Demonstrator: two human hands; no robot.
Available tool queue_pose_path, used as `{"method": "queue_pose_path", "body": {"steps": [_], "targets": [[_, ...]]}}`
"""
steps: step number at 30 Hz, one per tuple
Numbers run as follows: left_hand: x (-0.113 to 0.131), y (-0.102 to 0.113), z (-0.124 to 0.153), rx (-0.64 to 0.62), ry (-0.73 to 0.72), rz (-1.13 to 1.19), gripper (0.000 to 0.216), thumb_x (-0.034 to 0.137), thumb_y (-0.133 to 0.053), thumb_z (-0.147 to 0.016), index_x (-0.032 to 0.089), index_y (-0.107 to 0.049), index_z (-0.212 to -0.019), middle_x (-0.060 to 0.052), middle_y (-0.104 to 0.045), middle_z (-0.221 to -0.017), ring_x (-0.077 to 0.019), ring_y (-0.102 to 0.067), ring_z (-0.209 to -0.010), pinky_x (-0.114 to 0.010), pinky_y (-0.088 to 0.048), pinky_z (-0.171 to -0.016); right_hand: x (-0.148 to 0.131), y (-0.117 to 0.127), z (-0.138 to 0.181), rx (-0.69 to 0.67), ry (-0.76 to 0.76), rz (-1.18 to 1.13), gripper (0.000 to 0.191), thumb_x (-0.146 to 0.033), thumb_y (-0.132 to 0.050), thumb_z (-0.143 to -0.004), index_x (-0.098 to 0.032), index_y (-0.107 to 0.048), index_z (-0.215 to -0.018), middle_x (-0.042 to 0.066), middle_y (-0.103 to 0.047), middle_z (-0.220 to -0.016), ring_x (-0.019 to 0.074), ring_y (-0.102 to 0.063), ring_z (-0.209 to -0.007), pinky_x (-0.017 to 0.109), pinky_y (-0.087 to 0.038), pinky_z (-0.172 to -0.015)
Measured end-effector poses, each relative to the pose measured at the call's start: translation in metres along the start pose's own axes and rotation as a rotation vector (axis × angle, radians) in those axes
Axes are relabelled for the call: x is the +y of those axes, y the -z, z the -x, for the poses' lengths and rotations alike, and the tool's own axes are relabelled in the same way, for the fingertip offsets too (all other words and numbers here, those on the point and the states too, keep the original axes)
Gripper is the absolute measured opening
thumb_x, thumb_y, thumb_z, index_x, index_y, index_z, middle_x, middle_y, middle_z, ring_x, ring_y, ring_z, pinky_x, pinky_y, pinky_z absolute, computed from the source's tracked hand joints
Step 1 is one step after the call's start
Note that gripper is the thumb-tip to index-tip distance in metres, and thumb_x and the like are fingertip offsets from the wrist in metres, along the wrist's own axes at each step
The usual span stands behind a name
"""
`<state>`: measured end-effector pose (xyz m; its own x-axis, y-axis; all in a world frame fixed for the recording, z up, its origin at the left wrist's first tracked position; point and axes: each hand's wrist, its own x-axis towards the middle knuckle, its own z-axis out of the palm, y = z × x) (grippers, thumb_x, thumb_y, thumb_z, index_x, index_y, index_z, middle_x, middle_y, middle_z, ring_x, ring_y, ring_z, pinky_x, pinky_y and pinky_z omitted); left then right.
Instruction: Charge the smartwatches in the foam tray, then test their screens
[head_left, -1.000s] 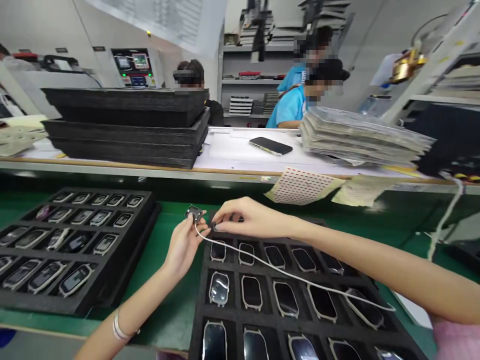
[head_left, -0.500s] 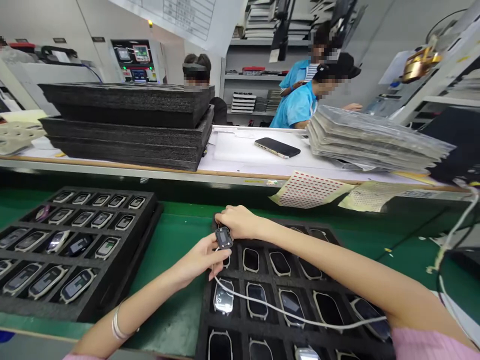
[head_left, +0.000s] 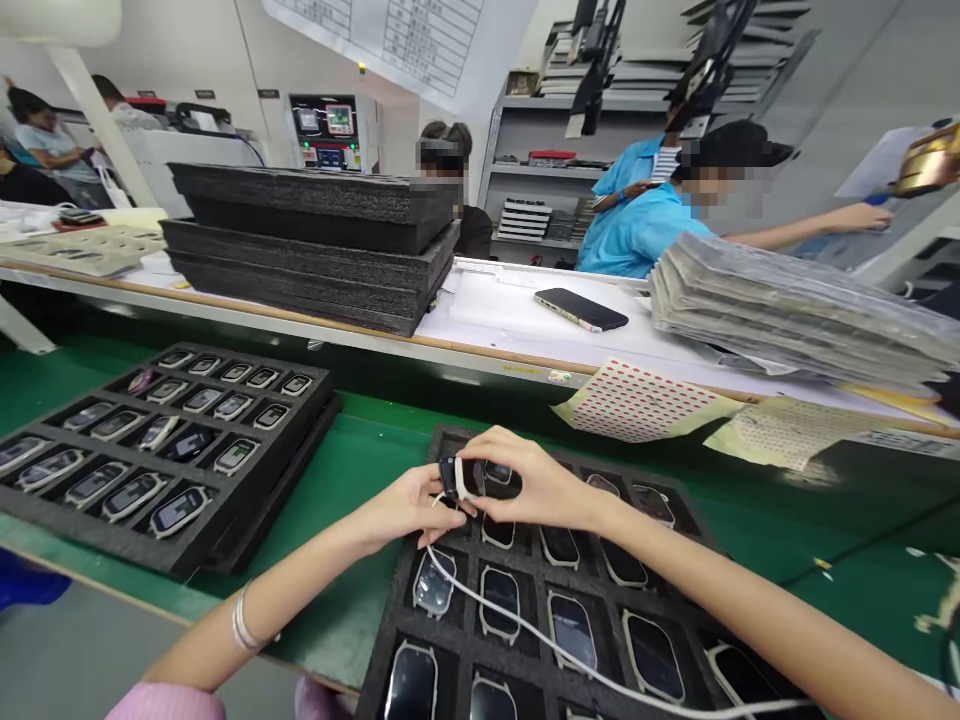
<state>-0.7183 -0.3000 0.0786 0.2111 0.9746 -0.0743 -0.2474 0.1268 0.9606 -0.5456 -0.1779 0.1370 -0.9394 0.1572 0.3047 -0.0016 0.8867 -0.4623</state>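
Note:
My two hands meet over the near foam tray. My left hand (head_left: 401, 508) pinches a small black clip-like device (head_left: 450, 477) with a white cable (head_left: 536, 640) that trails down across the tray to the lower right. My right hand (head_left: 536, 487) curls over the device from the far side, its fingers partly hiding it. Below my hands, the black foam tray (head_left: 409, 610) holds smartwatch bodies with pale frames, each in its own slot. Those directly under my hands are partly hidden.
A second foam tray of watches (head_left: 45, 505) lies left on the green bench mat (head_left: 352, 520). Beyond the bench edge stand stacked black foam trays (head_left: 307, 250), a phone (head_left: 581, 309) and bagged sheets (head_left: 795, 312). Two co-workers (head_left: 637, 220) in blue sit beyond.
My right hand has come down and closed around the device with my left hand. Both hands sit closer together over the tray, and the view has shifted slightly.

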Motion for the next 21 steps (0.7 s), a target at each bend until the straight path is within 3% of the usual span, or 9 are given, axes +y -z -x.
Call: {"method": "queue_pose_path", "body": {"steps": [3,7,12,17,21], "targets": [[0.001,-0.011,-0.007,-0.021,0.006,-0.035,0.045,0.032,-0.078,-0.070,0.013,-0.055,-0.102,0.005,-0.054,-0.059,-0.0042,-0.041,-0.038,-0.016,-0.029,-0.037,-0.004,-0.006,0.008,-0.010,0.102,0.090,0.037,-0.020,-0.064,-0.080,-0.017,-0.059,-0.116,0.013,-0.059,-0.111,0.0256,-0.055,-0.103,0.042,-0.050,-0.087],[-0.006,-0.022,-0.016,0.093,-0.044,-0.079,0.038,0.048,-0.061,-0.082,0.015,-0.051,-0.098,0.012,-0.038,-0.041,-0.0045,-0.031,-0.030,-0.015,-0.017,-0.031,0.004,-0.013,0.016,-0.008,0.108,0.120,0.039,-0.019,-0.059,-0.086,-0.018,-0.053,-0.125,0.014,-0.057,-0.120,0.0262,-0.053,-0.110,0.045,-0.047,-0.095],[-0.013,-0.025,-0.019,0.187,-0.050,-0.091,0.035,0.048,-0.063,-0.080,0.015,-0.053,-0.085,0.010,-0.040,-0.046,-0.0028,-0.029,-0.029,-0.016,-0.014,-0.029,0.013,-0.021,0.025,0.032,0.056,0.023,0.042,-0.025,-0.058,-0.090,-0.018,-0.047,-0.130,0.014,-0.056,-0.123,0.0249,-0.052,-0.115,0.041,-0.048,-0.096],[-0.011,-0.026,-0.017,0.187,-0.021,-0.081,0.032,0.044,-0.066,-0.079,0.014,-0.056,-0.083,0.010,-0.038,-0.046,-0.0027,-0.027,-0.031,-0.017,-0.015,-0.031,0.015,-0.035,0.032,0.107,0.054,0.081,0.043,-0.026,-0.058,-0.089,-0.015,-0.048,-0.130,0.016,-0.058,-0.123,0.0264,-0.056,-0.113,0.040,-0.050,-0.094],[-0.010,-0.027,-0.017,0.185,-0.062,-0.015,0.030,0.040,-0.070,-0.077,0.012,-0.060,-0.084,0.003,-0.049,-0.060,-0.0064,-0.039,-0.048,-0.019,-0.030,-0.045,0.012,-0.041,0.033,0.161,0.043,0.068,0.045,-0.021,-0.057,-0.086,-0.017,-0.047,-0.130,0.014,-0.059,-0.116,0.0259,-0.059,-0.104,0.040,-0.053,-0.086]]}}
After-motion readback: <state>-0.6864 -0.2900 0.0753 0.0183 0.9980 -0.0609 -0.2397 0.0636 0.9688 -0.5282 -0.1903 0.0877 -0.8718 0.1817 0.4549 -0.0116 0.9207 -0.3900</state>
